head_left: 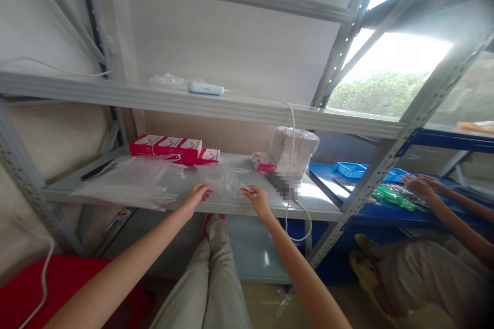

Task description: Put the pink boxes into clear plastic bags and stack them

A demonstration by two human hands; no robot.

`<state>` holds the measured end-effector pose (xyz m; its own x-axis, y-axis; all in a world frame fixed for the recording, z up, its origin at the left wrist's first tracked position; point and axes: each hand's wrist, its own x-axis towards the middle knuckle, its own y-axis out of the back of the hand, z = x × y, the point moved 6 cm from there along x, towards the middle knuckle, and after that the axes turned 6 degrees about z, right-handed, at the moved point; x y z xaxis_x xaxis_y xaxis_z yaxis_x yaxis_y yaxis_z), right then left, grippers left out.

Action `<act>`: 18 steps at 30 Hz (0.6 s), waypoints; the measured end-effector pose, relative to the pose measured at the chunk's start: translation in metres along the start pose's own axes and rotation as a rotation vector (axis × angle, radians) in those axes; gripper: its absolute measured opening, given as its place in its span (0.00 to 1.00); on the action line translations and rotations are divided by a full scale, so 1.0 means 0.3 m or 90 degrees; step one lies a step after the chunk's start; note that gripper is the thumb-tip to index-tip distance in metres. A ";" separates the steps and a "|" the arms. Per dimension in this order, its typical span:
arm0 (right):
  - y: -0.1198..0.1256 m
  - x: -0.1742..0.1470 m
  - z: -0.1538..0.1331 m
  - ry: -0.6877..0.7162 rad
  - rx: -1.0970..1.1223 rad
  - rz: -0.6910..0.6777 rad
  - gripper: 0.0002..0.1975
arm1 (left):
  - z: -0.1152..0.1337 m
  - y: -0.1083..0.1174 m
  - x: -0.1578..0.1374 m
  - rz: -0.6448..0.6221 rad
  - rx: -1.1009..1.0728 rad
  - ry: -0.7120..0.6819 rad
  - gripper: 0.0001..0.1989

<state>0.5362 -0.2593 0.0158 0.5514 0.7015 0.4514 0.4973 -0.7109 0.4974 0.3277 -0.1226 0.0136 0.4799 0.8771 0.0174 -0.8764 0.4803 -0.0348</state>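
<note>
A crumpled clear plastic bag (224,180) lies at the shelf's front edge between my two hands. My left hand (197,197) has its fingers curled at the bag's left side and appears to grip its edge. At the opposite side, my right hand (256,199) pinches the bag between thumb and fingers, with a small whitish bit showing at the fingertips. To the left is a spread pile of flat clear plastic bags (127,180). Behind it stand several red and white small boxes (165,146) in a row.
A plastic-wrapped stack of white boxes (291,151) stands at right, beside a white cable (304,234). The upper shelf beam (247,113) crosses above my hands, with a pale blue device (205,88) on it. A co-worker's hands (419,185) are at a blue table (363,213). A red stool (57,277) is lower left.
</note>
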 end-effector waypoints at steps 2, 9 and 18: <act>0.088 0.008 0.034 -0.003 -0.018 0.063 0.17 | 0.015 0.077 -0.016 0.021 -0.023 0.026 0.14; 0.209 0.001 0.141 0.012 -0.009 -0.004 0.16 | -0.025 0.204 -0.141 -0.087 0.036 0.132 0.13; 0.164 -0.075 0.174 -0.080 0.090 -0.135 0.15 | -0.133 0.206 -0.197 -0.160 -0.006 0.238 0.25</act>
<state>0.5832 -0.3127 -0.0084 0.4988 0.8302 0.2490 0.6941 -0.5546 0.4589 0.2468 -0.1448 -0.0295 0.6606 0.6716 -0.3356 -0.7312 0.6768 -0.0849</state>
